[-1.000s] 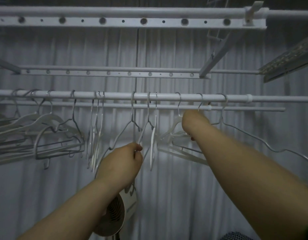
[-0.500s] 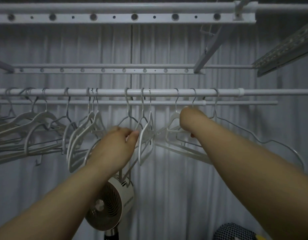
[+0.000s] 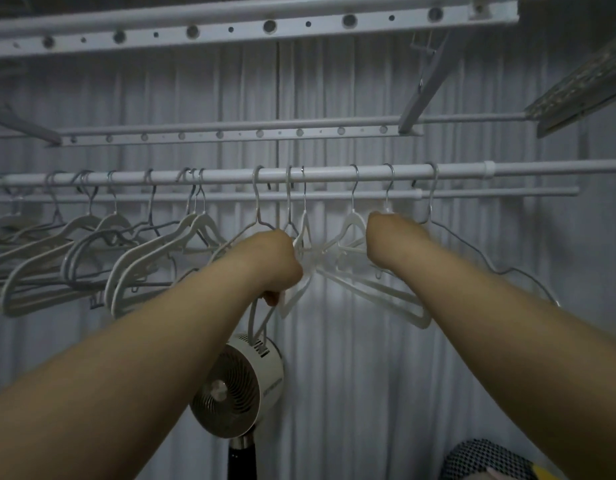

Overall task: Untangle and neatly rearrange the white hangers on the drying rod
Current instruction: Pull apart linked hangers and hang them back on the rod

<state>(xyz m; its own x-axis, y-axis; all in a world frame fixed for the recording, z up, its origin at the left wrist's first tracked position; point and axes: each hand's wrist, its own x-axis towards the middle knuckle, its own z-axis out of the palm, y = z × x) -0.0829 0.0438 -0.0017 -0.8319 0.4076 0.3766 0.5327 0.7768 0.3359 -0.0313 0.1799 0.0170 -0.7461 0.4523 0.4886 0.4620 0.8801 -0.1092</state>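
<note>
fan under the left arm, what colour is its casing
White casing, dark grille; head view.

Left of the left hand's fingers [image 3: 270, 297], white hangers [image 3: 150, 251] crowd the drying rod [image 3: 230, 176]. Right of the right hand [image 3: 391, 242], the rod is bare. Below both hands, a fan [image 3: 235, 389] stands.

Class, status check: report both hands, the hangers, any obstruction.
Left hand gripping middle hangers. Right hand closed on right-side hangers. All hooked on rod; centre tangled.

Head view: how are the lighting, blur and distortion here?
Head view: dim and grey overall; one brighter patch on the curtain behind the white hangers; forearms soft near the frame's bottom; wide-angle bend shows in the top rail; no glare.
</note>
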